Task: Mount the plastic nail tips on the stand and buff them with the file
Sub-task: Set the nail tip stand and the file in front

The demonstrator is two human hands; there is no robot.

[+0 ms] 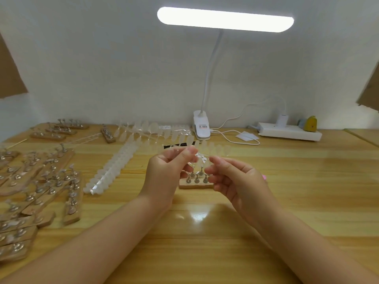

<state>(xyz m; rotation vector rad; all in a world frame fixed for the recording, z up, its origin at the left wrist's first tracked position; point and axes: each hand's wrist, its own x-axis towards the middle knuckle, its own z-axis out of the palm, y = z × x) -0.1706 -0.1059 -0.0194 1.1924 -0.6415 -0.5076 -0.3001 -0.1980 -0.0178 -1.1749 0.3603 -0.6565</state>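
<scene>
Above the small wooden stand with metal pegs (195,180) we held a clear plastic strip of nail tips (202,156); our left hand (170,171) pinched one end, our right hand (231,177) pinched the other with curled fingers; we judged a tip could snap off crooked or drop behind the stand onto the table (205,232); no file was identifiable.

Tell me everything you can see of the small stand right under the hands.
The stand is a short, light wooden block lying flat on the wooden table, with upright metal pegs rising from round bases; about five show. Whether any peg carries a nail tip is hard to tell. The left hand and right hand hover just above it, pinching a clear strip; the right hand's fingers hide its right end. Neither hand plainly touches it.
</scene>
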